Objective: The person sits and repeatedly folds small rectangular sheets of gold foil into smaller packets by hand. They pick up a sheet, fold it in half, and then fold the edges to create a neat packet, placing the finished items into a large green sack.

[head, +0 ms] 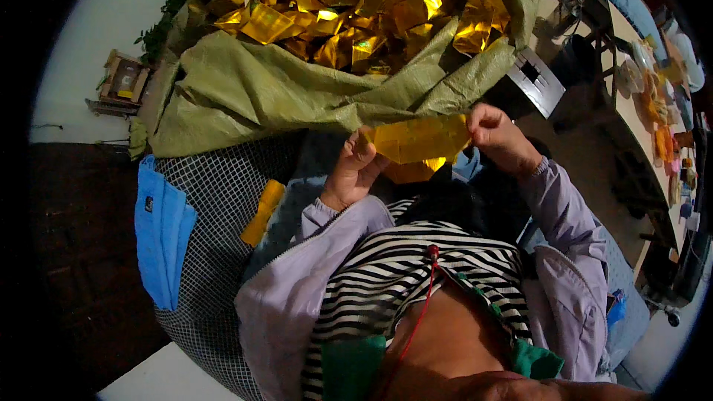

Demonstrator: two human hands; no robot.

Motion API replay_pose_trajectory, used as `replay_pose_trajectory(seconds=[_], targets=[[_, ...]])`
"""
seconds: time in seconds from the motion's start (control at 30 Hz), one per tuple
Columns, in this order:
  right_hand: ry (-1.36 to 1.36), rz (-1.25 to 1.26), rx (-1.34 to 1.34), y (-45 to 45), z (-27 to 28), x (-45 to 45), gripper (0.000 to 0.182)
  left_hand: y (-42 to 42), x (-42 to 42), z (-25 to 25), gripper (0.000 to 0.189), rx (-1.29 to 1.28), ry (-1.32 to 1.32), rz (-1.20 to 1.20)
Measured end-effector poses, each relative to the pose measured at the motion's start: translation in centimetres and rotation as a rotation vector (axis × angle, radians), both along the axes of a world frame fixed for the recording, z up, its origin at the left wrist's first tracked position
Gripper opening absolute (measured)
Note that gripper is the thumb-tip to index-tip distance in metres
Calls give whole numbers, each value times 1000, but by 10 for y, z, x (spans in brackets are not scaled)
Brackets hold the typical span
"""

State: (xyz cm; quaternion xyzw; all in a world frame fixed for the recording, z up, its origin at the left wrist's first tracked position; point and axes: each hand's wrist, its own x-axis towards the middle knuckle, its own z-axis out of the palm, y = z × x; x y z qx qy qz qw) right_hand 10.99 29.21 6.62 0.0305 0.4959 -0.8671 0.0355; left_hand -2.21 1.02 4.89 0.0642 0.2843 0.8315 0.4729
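Observation:
A sheet of shiny gold foil paper [420, 138] is stretched between my two hands, in front of my chest. My left hand [353, 164] pinches its left end between thumb and fingers. At the other end, my right hand [498, 136] grips the corner with thumb and forefinger. More gold foil shows just below the sheet; whether it is the same piece I cannot tell. Beyond my hands stands an olive woven sack [267, 92], its mouth spread wide and filled with folded gold foil pieces [334, 16].
A bundle of gold paper [263, 213] lies at left, beside a dark mesh surface [214, 200]. A folded blue cloth [161, 234] hangs over the mesh. A perforated metal stool top [537, 83] stands right of the sack. Farther right is a long table [640, 117] with assorted items.

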Motion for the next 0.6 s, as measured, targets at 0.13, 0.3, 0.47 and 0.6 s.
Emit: replay_pose_trajectory(seconds=[0.13, 0.3, 0.47, 0.6], targets=[[-43, 11, -199, -5, -1, -8, 24, 4, 0, 4, 62, 19, 71, -79], [-22, 57, -286, -7, -1, -8, 22, 3, -2, -3, 62, -3, 52, -118], [7, 79, -217, -3, -3, -9, 21, 12, 5, -1, 58, -20, 80, -84], [-47, 85, -69, -1, -2, -11, 18, 16, 5, -4, 49, -85, 213, -70]])
